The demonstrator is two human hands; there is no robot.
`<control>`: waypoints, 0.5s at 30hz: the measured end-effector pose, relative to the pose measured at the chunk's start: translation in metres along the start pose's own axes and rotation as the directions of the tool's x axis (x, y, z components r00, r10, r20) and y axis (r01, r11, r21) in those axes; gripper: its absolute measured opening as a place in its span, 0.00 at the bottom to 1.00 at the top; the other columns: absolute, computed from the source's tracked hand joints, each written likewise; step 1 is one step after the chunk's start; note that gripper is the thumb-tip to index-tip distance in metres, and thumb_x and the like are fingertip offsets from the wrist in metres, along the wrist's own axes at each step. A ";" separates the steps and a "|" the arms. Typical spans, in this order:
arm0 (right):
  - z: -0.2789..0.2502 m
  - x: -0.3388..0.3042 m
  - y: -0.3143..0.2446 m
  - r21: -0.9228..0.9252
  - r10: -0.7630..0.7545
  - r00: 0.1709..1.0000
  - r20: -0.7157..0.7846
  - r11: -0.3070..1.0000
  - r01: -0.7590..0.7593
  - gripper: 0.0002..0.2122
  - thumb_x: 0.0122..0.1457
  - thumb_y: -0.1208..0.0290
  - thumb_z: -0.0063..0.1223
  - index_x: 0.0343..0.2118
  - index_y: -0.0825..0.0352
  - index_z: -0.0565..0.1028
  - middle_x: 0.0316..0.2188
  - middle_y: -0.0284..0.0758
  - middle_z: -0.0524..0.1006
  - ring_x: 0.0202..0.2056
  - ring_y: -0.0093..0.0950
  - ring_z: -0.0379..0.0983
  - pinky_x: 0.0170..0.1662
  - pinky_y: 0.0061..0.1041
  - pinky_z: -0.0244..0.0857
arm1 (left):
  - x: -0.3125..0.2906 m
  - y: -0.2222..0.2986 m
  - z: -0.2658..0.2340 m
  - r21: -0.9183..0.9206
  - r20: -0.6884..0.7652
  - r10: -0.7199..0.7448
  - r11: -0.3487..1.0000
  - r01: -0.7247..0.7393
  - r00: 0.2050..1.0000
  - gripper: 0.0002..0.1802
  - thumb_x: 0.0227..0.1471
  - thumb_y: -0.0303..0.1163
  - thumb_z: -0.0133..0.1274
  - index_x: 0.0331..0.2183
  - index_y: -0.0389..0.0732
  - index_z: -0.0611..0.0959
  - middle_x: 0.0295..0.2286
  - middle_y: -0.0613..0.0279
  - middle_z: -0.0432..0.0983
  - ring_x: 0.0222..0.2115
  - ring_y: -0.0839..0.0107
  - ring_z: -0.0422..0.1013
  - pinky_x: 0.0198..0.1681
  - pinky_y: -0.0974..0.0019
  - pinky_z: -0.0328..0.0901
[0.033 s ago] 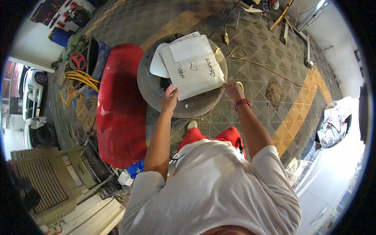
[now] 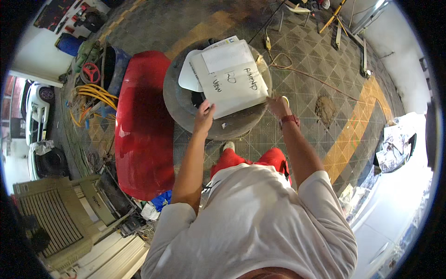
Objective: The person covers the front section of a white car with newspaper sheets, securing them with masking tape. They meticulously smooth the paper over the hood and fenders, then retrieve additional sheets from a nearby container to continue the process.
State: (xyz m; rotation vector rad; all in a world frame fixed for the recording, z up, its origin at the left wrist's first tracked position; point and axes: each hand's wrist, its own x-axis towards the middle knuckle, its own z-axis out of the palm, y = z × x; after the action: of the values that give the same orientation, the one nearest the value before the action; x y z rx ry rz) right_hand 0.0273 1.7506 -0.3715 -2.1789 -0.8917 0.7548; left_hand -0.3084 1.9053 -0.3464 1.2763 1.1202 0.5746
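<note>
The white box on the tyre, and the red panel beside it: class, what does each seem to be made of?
White box: probably matt cardboard, flat faces, folded edges, handwriting on top. Red panel: likely painted metal or plastic, since its glossy surface shows bright reflections. Left hand and right hand hold the box's edges.

You are looking at a flat white box (image 2: 234,81) with dark writing on its top. It is lying tilted across the top of a round grey tyre (image 2: 186,104) on the floor. A smaller white sheet (image 2: 226,56) is lying on the box, at its far end.
</note>
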 end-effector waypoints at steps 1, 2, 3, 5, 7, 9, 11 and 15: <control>-0.001 0.003 0.003 0.085 0.114 0.986 0.121 0.989 -0.124 0.24 0.65 0.54 0.63 0.52 0.73 0.79 0.34 0.38 0.82 0.32 0.25 0.77 0.33 0.29 0.72 | -0.002 -0.008 0.004 0.003 0.078 -0.010 1.000 0.010 0.997 0.42 0.65 0.49 0.60 0.69 0.35 0.65 0.68 0.44 0.62 0.66 0.57 0.64 0.68 0.53 0.59; 0.008 0.006 0.004 0.160 0.148 0.988 0.031 0.975 -0.151 0.22 0.64 0.57 0.64 0.51 0.71 0.79 0.34 0.35 0.82 0.32 0.24 0.76 0.33 0.29 0.72 | -0.009 0.005 0.012 0.038 0.039 -0.035 0.999 0.034 0.999 0.40 0.64 0.46 0.62 0.67 0.34 0.68 0.65 0.42 0.65 0.63 0.57 0.68 0.64 0.55 0.64; 0.012 0.002 0.009 0.155 0.186 0.982 -0.020 0.971 -0.180 0.21 0.64 0.58 0.64 0.50 0.72 0.79 0.34 0.35 0.82 0.32 0.24 0.76 0.33 0.29 0.72 | -0.011 0.003 0.014 0.046 0.057 -0.027 0.999 0.025 0.998 0.40 0.64 0.46 0.62 0.67 0.34 0.67 0.65 0.42 0.65 0.63 0.57 0.68 0.63 0.55 0.65; 0.014 -0.005 -0.024 0.132 0.217 0.971 -0.105 0.970 -0.202 0.18 0.64 0.62 0.64 0.47 0.73 0.79 0.33 0.34 0.81 0.31 0.24 0.76 0.32 0.28 0.72 | -0.007 -0.005 0.008 0.044 0.051 0.002 0.999 -0.004 0.999 0.41 0.63 0.45 0.62 0.68 0.34 0.67 0.64 0.42 0.67 0.62 0.56 0.69 0.62 0.56 0.66; 0.013 -0.007 -0.033 0.237 0.285 0.952 -0.115 0.938 -0.253 0.12 0.62 0.68 0.65 0.42 0.71 0.78 0.32 0.34 0.81 0.30 0.24 0.76 0.30 0.28 0.72 | -0.006 -0.007 0.005 0.078 0.082 0.027 0.996 -0.034 0.996 0.39 0.64 0.43 0.62 0.67 0.34 0.68 0.63 0.42 0.68 0.62 0.54 0.69 0.62 0.55 0.67; 0.010 -0.012 -0.049 0.504 0.348 0.934 -0.080 0.822 -0.263 0.11 0.61 0.70 0.66 0.40 0.70 0.78 0.33 0.34 0.81 0.30 0.24 0.77 0.30 0.27 0.72 | -0.006 0.003 -0.005 0.117 0.113 0.054 0.991 -0.067 0.992 0.39 0.64 0.43 0.62 0.67 0.34 0.68 0.63 0.42 0.68 0.61 0.54 0.69 0.63 0.53 0.67; 0.002 -0.028 -0.091 0.804 0.220 0.966 -0.133 0.594 -0.024 0.07 0.63 0.74 0.64 0.40 0.68 0.78 0.31 0.32 0.80 0.30 0.23 0.78 0.29 0.25 0.71 | -0.001 0.000 -0.015 0.052 0.069 0.109 0.992 -0.113 0.992 0.38 0.64 0.43 0.61 0.66 0.35 0.68 0.62 0.45 0.69 0.61 0.54 0.69 0.63 0.53 0.65; -0.051 -0.060 -0.142 0.831 0.101 0.915 -0.392 0.466 0.304 0.08 0.66 0.76 0.60 0.46 0.68 0.78 0.41 0.36 0.82 0.40 0.24 0.80 0.32 0.25 0.73 | 0.033 0.007 -0.034 0.091 0.031 0.235 0.967 -0.237 0.971 0.34 0.65 0.43 0.59 0.65 0.36 0.70 0.59 0.45 0.72 0.60 0.49 0.68 0.64 0.50 0.63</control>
State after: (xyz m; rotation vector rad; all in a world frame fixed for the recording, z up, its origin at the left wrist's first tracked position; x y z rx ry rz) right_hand -0.0268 1.7659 -0.2190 -1.2103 -0.2627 0.4971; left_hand -0.3242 1.9507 -0.3474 1.5069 0.9942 0.6902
